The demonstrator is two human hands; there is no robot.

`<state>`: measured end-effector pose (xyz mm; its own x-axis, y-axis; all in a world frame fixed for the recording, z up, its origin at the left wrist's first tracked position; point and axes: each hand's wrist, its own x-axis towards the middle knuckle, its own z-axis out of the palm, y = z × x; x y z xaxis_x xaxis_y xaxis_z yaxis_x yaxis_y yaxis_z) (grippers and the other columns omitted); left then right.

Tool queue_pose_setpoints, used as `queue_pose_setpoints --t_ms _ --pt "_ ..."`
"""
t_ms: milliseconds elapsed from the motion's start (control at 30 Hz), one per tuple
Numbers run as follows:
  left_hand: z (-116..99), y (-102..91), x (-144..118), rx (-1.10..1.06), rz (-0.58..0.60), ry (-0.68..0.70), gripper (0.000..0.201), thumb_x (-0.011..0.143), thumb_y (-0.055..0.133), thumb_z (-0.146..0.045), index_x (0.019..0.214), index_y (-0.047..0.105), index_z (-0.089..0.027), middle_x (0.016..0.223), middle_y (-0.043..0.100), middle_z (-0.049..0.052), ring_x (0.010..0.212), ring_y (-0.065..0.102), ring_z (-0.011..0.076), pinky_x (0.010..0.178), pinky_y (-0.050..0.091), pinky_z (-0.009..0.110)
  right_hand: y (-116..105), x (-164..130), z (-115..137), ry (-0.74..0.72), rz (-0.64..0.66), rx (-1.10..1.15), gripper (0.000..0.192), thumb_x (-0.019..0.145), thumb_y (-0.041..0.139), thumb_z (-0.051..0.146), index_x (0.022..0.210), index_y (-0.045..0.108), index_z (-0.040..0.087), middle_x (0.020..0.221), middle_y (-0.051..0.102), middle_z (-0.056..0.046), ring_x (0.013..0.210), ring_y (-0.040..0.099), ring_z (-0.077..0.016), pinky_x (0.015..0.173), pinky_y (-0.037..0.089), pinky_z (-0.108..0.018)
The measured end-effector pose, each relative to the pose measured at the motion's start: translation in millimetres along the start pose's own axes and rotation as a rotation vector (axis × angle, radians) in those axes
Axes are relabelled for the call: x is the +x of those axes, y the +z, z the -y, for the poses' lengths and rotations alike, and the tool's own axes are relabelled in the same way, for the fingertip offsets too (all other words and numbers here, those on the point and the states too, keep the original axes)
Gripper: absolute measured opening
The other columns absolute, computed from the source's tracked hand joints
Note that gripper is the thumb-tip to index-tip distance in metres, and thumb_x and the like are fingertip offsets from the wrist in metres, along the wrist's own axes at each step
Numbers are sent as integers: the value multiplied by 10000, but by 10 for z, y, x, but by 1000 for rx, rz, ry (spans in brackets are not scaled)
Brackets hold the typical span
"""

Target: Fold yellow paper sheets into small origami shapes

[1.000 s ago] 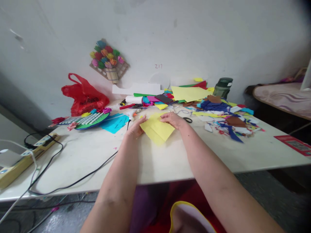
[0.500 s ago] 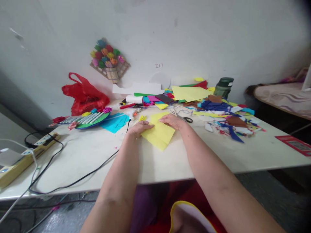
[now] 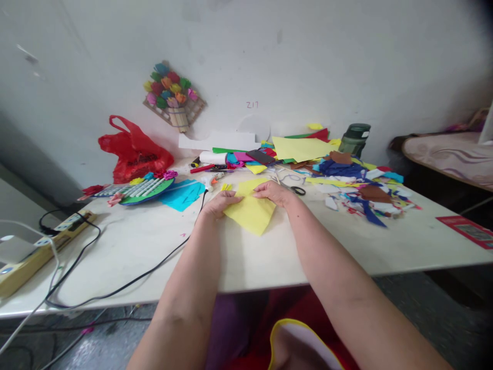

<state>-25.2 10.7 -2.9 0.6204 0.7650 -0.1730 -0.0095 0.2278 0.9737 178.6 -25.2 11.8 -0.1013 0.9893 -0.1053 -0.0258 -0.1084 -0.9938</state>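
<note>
A folded yellow paper sheet point(image 3: 252, 211) lies on the white table point(image 3: 146, 241) in front of me. My left hand point(image 3: 219, 203) presses down on its left edge, fingers bent over the paper. My right hand point(image 3: 274, 192) rests on its upper right edge, fingers flat on it. Both hands touch the sheet and pin it to the table.
Coloured paper sheets and scraps point(image 3: 346, 180) pile up at the back right with scissors point(image 3: 296, 189) and a dark green bottle point(image 3: 355, 137). A red plastic bag point(image 3: 133, 150), a paper craft point(image 3: 144, 188), a blue sheet point(image 3: 183, 194), a power strip point(image 3: 42, 246) and black cables point(image 3: 127, 282) lie left.
My left hand slid a little right onto the yellow paper. The sheet's lower flap has been flattened and its outline has shifted slightly.
</note>
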Motion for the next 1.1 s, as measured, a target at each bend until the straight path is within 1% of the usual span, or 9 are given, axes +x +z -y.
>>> queue_pose_setpoints --t_ms 167,267,433,600,867,1100 --pt "10 -16 6 -45 21 35 391 641 728 -203 1015 670 -102 818 709 132 705 683 243 706 545 335 0 4 2 20 -2 55 143 554 705 58 668 692 144 635 694 -24 586 624 -134 613 512 -253" --pt "0 -1 2 -73 21 67 407 634 728 -197 1026 666 -106 819 711 128 697 682 235 678 546 319 -14 6 -3 16 19 102 173 570 682 51 712 705 148 651 701 -27 587 628 -133 609 518 -255" --pt "13 2 30 -149 -36 126 426 626 723 -186 1043 666 -120 861 714 119 706 678 212 669 534 292 -28 9 -9 -25 60 140 197 601 640 58 754 720 152 699 714 -37 631 643 -139 627 521 -255" --pt "37 -22 57 -135 -94 125 398 610 706 -160 1007 687 -129 816 717 99 687 674 204 664 532 300 -29 28 -35 -46 69 125 190 604 617 75 746 714 153 667 703 -27 609 631 -135 611 506 -251" --pt "33 -2 57 -166 -65 137 307 567 729 -159 873 724 -139 782 717 86 679 671 203 672 528 305 0 20 -39 -61 78 109 181 624 558 106 747 674 172 611 665 3 539 584 -124 544 455 -239" --pt "16 -1 39 -93 -81 114 367 576 706 -160 942 717 -137 790 716 90 707 665 219 706 513 334 -4 39 -63 -90 99 101 197 609 562 134 776 654 185 604 651 21 524 575 -124 530 447 -237"
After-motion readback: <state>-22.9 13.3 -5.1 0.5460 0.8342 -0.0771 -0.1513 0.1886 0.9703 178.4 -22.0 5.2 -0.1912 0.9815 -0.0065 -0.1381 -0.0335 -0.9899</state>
